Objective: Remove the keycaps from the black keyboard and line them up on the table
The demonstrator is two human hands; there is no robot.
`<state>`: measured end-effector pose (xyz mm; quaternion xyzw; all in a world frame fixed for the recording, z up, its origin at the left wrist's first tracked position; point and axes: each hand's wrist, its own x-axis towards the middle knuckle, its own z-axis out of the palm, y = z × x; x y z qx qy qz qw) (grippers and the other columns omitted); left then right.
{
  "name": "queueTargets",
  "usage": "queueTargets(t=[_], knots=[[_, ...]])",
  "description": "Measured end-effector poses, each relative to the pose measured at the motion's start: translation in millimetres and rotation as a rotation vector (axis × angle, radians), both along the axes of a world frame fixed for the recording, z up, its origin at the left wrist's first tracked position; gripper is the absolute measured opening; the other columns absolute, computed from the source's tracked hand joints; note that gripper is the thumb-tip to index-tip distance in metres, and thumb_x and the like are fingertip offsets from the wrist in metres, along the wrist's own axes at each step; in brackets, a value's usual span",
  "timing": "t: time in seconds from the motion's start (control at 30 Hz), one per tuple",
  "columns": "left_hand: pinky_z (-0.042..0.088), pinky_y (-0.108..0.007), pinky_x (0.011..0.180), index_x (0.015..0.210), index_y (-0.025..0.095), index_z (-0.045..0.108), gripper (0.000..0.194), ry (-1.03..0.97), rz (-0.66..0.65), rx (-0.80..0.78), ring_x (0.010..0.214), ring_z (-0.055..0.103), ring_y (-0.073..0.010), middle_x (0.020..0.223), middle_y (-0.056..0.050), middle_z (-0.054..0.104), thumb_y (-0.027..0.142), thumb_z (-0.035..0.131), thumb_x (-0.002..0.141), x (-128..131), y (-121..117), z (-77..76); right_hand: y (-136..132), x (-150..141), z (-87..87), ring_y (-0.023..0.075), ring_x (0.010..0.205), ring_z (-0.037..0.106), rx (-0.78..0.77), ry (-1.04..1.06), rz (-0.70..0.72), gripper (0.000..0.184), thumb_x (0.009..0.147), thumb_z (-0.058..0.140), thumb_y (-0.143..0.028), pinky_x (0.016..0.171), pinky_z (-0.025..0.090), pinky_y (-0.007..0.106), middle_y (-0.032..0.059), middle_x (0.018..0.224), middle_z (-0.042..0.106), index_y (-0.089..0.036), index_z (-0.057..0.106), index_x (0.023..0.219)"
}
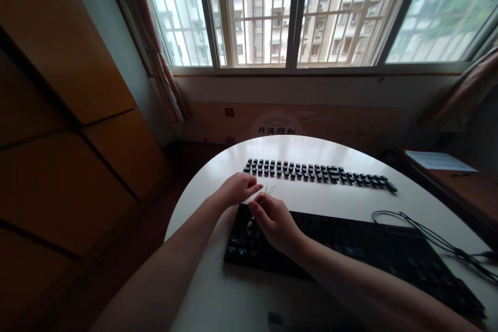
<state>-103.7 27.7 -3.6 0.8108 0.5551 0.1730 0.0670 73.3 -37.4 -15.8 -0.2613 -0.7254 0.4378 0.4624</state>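
My right hand [276,220] is closed around a wire keycap puller [268,191], whose thin metal prongs stick up past the fingers. It is over the left part of a black keyboard [334,238] on the white table. Keycaps remain on the keyboard's near left corner; my right forearm covers much of its middle. My left hand [239,189] is just left of the puller, fingers curled down near the left end of the rows of loose black keycaps [299,170]. Whatever its fingertips may hold is hidden.
The round white table [202,207] has a curved edge on the left. A black cable [431,236] lies coiled at the right. A small dark object [275,318] is at the near edge. Beyond, a brown side table [439,176] carries a paper [439,160].
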Motion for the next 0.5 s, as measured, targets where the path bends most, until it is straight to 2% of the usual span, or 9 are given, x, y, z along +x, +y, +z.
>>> queueTargets(t=[0.1,0.23,0.37,0.5], knots=[[0.032,-0.025,0.054,0.062,0.016,0.063,0.038,0.022,-0.083,-0.104,0.057,0.049,-0.0133,0.057,0.0,0.057,0.043,0.056,0.087,15.2,-6.0,-4.1,0.1,0.4,-0.2,0.0131,0.058,0.046,0.021,-0.035,-0.016,0.033,0.095,0.051,-0.043,0.058,0.036,0.026,-0.0015,0.063,0.052,-0.019,0.051,0.073],[0.032,-0.025,0.054,0.068,0.016,0.069,0.036,0.054,-0.124,-0.195,0.057,0.05,-0.0145,0.059,-0.001,0.059,0.043,0.055,0.087,25.4,-4.4,-12.7,-0.5,0.8,0.0,0.0148,0.061,0.047,0.063,-0.113,-0.033,0.033,0.094,0.051,-0.041,0.061,0.037,0.027,-0.001,0.062,0.05,-0.02,0.048,0.069],[0.032,-0.027,0.055,0.071,0.017,0.072,0.042,0.088,-0.105,-0.207,0.057,0.049,-0.0154,0.058,-0.002,0.057,0.048,0.051,0.088,28.1,1.1,-19.8,-1.8,0.7,-1.0,0.0148,0.06,0.046,0.094,-0.174,-0.039,0.031,0.094,0.052,-0.039,0.062,0.037,0.028,-0.0016,0.06,0.049,-0.02,0.048,0.069],[0.031,-0.027,0.056,0.072,0.017,0.073,0.042,0.103,-0.087,-0.182,0.059,0.049,-0.0156,0.059,-0.002,0.058,0.049,0.051,0.089,28.7,1.2,-20.7,-2.3,1.2,-1.8,0.0145,0.059,0.047,0.101,-0.193,-0.036,0.028,0.094,0.052,-0.036,0.063,0.037,0.028,-0.0015,0.061,0.05,-0.019,0.05,0.072]])
